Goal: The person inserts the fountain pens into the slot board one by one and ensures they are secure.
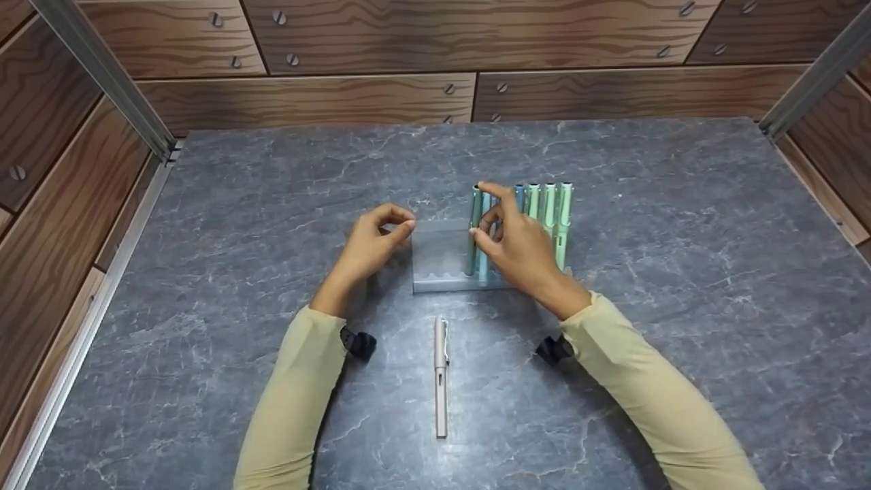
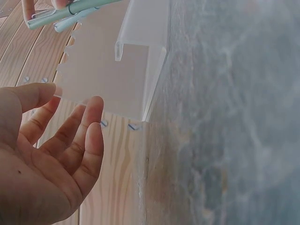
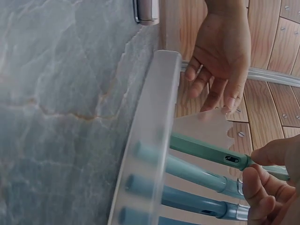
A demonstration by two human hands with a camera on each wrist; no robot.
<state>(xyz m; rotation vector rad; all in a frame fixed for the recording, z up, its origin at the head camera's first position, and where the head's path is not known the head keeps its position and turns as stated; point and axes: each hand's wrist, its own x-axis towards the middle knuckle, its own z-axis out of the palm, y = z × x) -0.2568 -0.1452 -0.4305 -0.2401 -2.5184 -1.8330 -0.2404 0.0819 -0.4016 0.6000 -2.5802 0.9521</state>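
Note:
A translucent pen stand (image 1: 441,252) with a notched top edge sits on the table, several pens leaning in its right part. My left hand (image 1: 371,238) pinches the stand's upper left corner between thumb and index finger; the other fingers are loosely bent, as the left wrist view shows. With thumb and fingertips, my right hand (image 1: 527,252) holds the dark green pen (image 3: 206,150), leftmost in the row, its lower end behind the stand's front lip (image 3: 149,136). Beside it stand a light blue pen (image 3: 199,176) and a darker blue pen (image 3: 192,199). My right hand partly hides the row.
A pinkish-grey pen (image 1: 441,401) lies capped on the table in front of the stand, between my forearms. Light green pens (image 1: 550,204) fill the stand's right end. Wood-patterned panels (image 1: 367,102) border the grey marbled table (image 1: 286,163) at the back and sides.

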